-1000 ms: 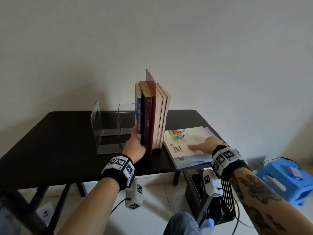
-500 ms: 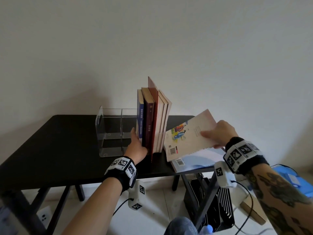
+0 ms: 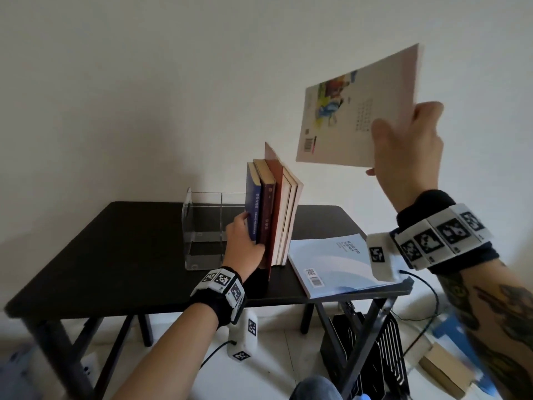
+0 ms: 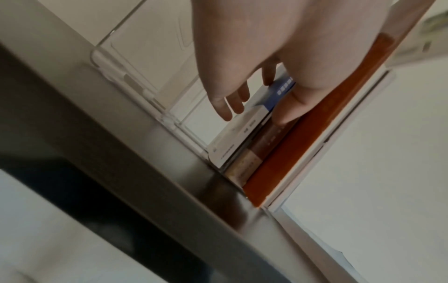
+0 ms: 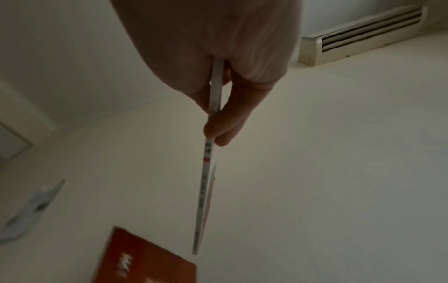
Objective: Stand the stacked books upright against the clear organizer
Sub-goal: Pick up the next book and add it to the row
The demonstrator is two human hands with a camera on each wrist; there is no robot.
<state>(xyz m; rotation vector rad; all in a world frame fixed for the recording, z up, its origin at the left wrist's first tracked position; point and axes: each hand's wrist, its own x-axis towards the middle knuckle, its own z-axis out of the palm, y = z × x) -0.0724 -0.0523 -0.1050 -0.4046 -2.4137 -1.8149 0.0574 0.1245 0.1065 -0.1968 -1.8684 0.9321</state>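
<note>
Books in a row of five stand upright on the black desk, the blue-spined one touching the right wall of the clear acrylic organizer, whose two compartments show nothing inside. The left hand has its grip spread loosely against the row, fingers on the blue book's side and thumb on the dark spine. The right hand has its grip pinched on a thin pale paperback with a colourful picture, held tilted in the air, high and well apart from the row. A light blue book lies flat beside the row, its near corner overhanging the desk's front edge
</note>
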